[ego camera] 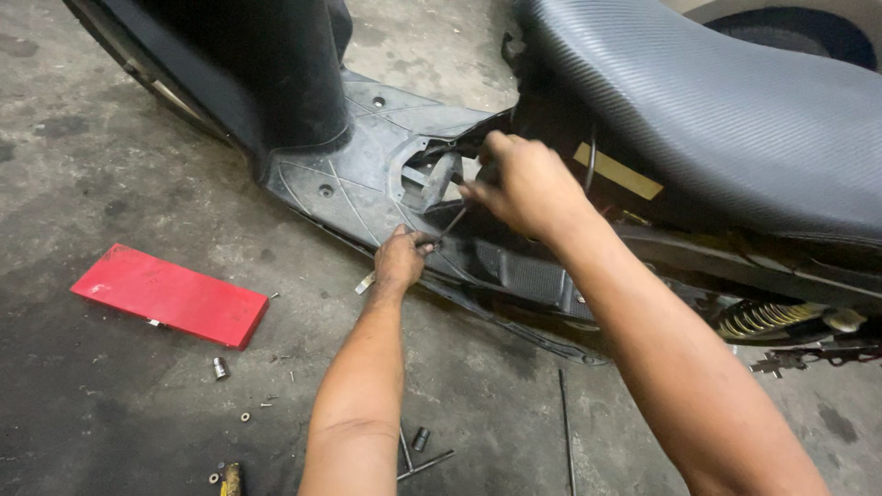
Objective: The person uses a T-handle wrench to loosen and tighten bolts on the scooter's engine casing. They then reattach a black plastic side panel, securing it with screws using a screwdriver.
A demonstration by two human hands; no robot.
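Both hands (400, 260) (528, 184) grip a thin tool (450, 225) at the scooter floorboard (354, 174).

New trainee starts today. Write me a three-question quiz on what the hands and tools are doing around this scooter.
1. True or false: the left hand and the right hand are both at the opening in the scooter floorboard.
2. Which colour is the flat metal case lying on the concrete floor? A) blue B) red C) yellow
3. Fill in: the long thin rod lies on the floor below the ____ arm.

Key
1. True: both work at the opening, the left gripping a thin metal tool.
2. B, red.
3. Right.
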